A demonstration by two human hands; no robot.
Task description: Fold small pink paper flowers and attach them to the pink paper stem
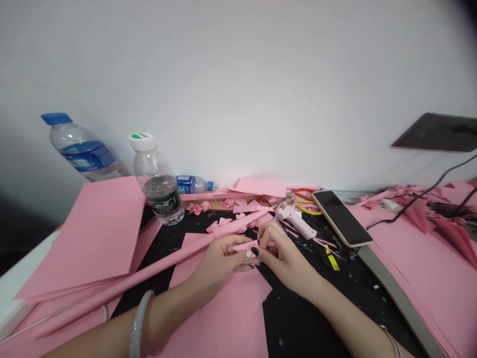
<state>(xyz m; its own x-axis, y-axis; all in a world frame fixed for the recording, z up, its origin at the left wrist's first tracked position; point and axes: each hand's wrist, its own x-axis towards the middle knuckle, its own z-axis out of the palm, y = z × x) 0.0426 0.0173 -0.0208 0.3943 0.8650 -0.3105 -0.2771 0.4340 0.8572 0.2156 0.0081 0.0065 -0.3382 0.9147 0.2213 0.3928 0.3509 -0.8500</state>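
Between my two hands is a small folded piece of pink paper [244, 246], pinched at its right end. My left hand [219, 256] is closed on it from the left, thumb on top and fingers beneath. My right hand [278, 256] pinches the same piece from the right with thumb and fingertips; its lower folds are hidden by the fingers. Flat pink paper sheets [223, 318] lie on the black table under my wrists. Just beyond my right hand is a white and pink hot glue gun [296, 221]. Small folded paper flowers [194, 208] lie behind my left hand.
A rolled pink paper tube [160, 267] slants across the left. A stack of pink sheets [89, 238], an upright water bottle [158, 184] and a leaning bottle [84, 149] stand left. A phone [343, 219], scissors [307, 201] and a cable [421, 191] are right. The wall closes off the back.
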